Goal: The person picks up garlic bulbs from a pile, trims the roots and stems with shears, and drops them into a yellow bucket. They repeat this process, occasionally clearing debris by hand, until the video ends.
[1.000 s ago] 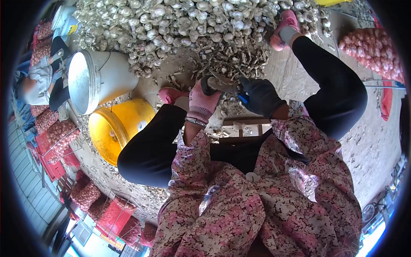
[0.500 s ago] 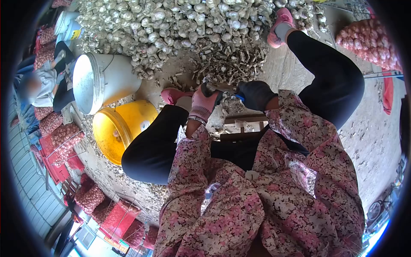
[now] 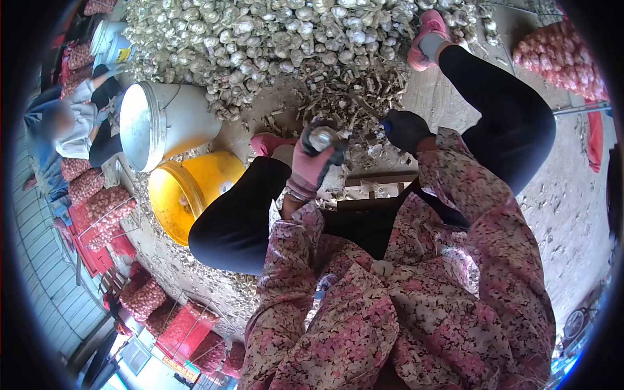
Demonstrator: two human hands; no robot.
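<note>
Left hand [image 3: 314, 161], in a pink knit glove with dark fingertips, is closed around a whitish garlic bulb [image 3: 320, 138]. The bulb sits up at the fingertips with its pale end facing the camera, held in the air between the knees. Right hand [image 3: 405, 129], in a dark glove, is just to the right of the bulb and apart from it. Its fingers are curled and a small blue bit shows at its left edge; cannot tell whether it grips anything.

Beyond both hands is a litter of cut dry garlic stems [image 3: 354, 97] on the ground, and further out a big heap of unsorted whitish garlic bulbs [image 3: 279, 36]. Left of the left hand a yellow plastic bucket [image 3: 195, 188] lies tipped on its side, touching a white plastic bucket [image 3: 170, 123] above it, also tipped. Below the hands is a low wooden stool [image 3: 376, 179]. A pink shoe [image 3: 265, 142] is just left of the left hand. A red mesh sack of garlic [image 3: 562, 58] lies far right. Another person [image 3: 75, 127] sits far left.
</note>
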